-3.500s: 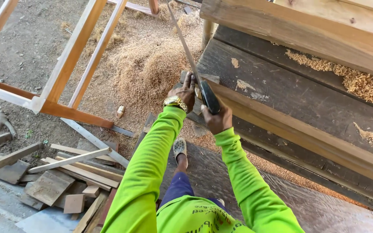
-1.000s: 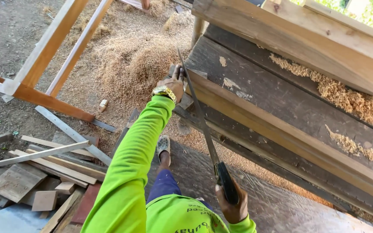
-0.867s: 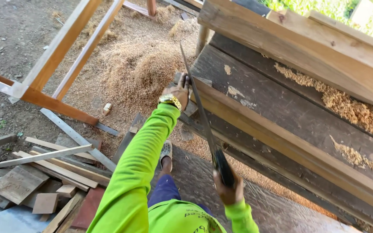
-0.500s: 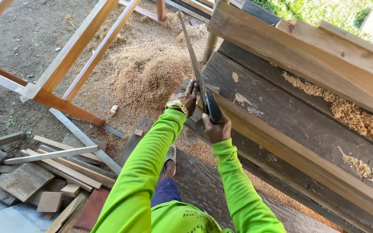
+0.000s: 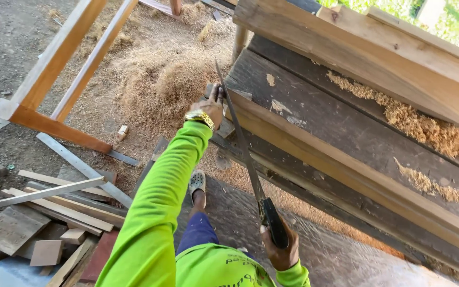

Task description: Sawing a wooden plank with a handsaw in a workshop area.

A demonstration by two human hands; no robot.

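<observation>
My right hand point(image 5: 278, 248) grips the dark handle of a hand saw point(image 5: 244, 154), low in the frame near my body. The long thin blade runs up and away, lying in a cut at the end of a weathered dark plank point(image 5: 341, 133). My left hand point(image 5: 212, 104), with a gold watch on the wrist, rests on the plank's end beside the blade. Both arms wear bright green sleeves. My foot in a sandal point(image 5: 196, 182) stands on the ground below.
Sawdust piles point(image 5: 158, 79) cover the ground by the plank and lie on the stacked boards point(image 5: 421, 127). An orange wooden frame point(image 5: 54, 64) lies at upper left. Offcuts and scrap strips point(image 5: 38, 218) are heaped at lower left. Pale thick boards point(image 5: 357, 48) lie above.
Over the earlier frames the saw went back, then forward; since half a second ago my right hand has pulled it back toward my body again. My left hand stays on the plank's end.
</observation>
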